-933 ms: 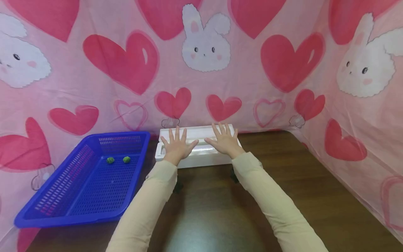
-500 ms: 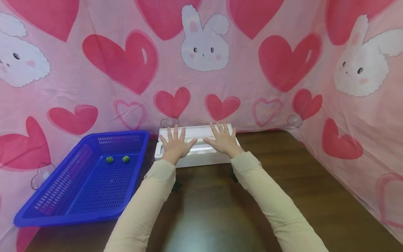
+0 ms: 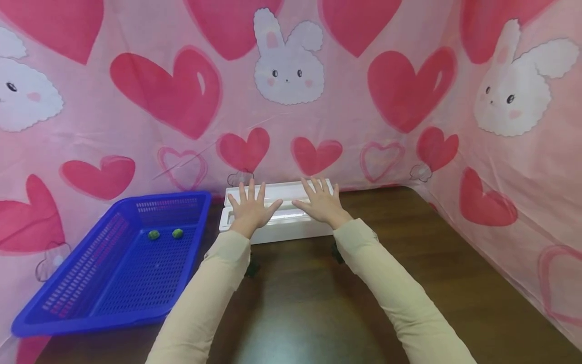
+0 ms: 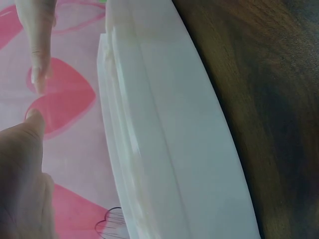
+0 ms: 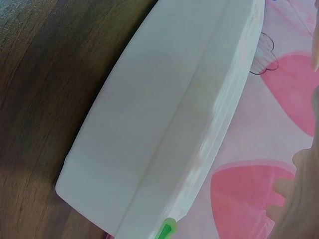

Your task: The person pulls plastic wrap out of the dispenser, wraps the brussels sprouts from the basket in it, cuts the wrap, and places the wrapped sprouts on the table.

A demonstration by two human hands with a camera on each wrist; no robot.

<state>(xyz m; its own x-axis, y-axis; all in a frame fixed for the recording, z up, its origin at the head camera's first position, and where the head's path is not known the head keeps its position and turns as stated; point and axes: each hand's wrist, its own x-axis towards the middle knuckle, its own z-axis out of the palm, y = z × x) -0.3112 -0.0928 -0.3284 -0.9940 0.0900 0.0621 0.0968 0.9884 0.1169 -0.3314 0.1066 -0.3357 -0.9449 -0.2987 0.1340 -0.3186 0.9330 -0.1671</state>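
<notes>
A long white box [image 3: 293, 231] with its lid tipped back stands at the far side of the table; a shiny clear strip shows inside. It resembles a cling film dispenser. Over its left part my left hand [image 3: 251, 211] is spread, palm down, holding nothing. My right hand [image 3: 324, 206] is spread likewise over the right part, thumbs pointing towards each other. In the left wrist view the white box [image 4: 184, 119] is seen side-on, both hands apart from it. A small green piece [image 5: 167, 228] sits at the box's end in the right wrist view.
A blue slotted basket [image 3: 109, 319] stands at the left, with two small green balls [image 3: 154, 234] [image 3: 177, 233] inside. Dark objects [image 3: 337, 253] show partly under the wrists. A pink heart-and-rabbit cloth [image 3: 286, 116] hangs behind and right of the brown table [image 3: 295, 303].
The head view has turned slightly, so the basket, box and cloth sit further left in it. Both hands keep the same spread pose over the box.
</notes>
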